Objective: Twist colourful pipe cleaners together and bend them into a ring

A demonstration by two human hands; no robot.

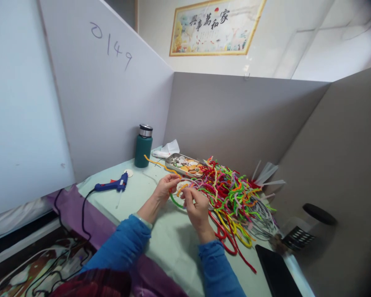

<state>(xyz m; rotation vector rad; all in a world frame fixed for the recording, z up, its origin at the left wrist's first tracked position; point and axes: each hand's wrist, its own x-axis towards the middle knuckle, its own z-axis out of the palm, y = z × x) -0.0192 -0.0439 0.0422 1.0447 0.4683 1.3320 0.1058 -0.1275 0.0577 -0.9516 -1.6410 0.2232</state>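
My left hand (165, 187) pinches an orange pipe cleaner (160, 165) that runs up and to the left toward the bottle. My right hand (198, 208) grips the same orange pipe cleaner at its near end, where it is bent around a green pipe cleaner loop (175, 201) lying under both hands. A big heap of pipe cleaners (231, 194) in many colours lies just right of my hands on the pale green table (170, 243).
A blue glue gun (111, 185) with a black cord lies at the left. A green bottle (143, 146) stands in the back corner beside a metal tray (173, 157) of small pieces. A black tablet (276, 272) and clear jar (306, 231) sit right. Grey partitions surround the table.
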